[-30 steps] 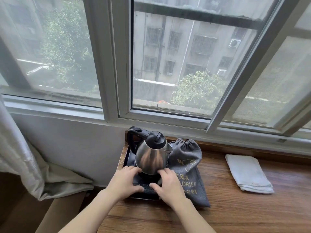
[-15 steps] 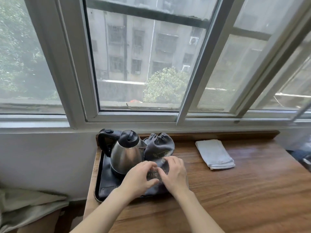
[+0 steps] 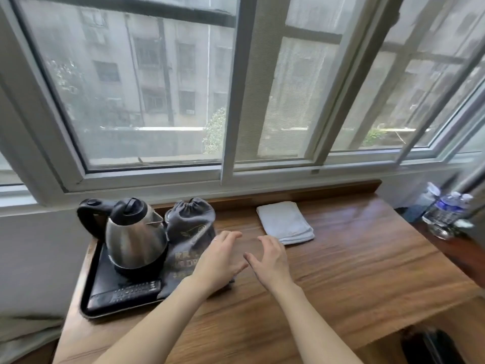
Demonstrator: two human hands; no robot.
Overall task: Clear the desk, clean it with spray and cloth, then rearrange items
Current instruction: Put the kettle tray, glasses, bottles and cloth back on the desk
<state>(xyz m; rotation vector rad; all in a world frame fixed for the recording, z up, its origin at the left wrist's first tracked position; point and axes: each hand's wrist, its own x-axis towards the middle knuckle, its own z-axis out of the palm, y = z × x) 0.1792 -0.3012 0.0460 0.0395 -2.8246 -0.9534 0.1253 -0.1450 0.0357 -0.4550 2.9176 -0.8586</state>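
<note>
Kettle [image 3: 136, 239] on tray [image 3: 90, 287], pouch [image 3: 190, 232] beside; folded cloth [image 3: 284, 222] near both empty, open-fingered hands [image 3: 220, 261]

grey bag [image 3: 189, 232], "R DR" (partly hidden)

Pouch [image 3: 190, 232] lettering partly behind left hand [image 3: 219, 261], water bottles [image 3: 446, 208] blurred

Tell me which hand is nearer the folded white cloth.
Right. The right hand is open just below the cloth's near left corner, fingertips almost at it. The left hand is farther left, open over the grey bag.
</note>
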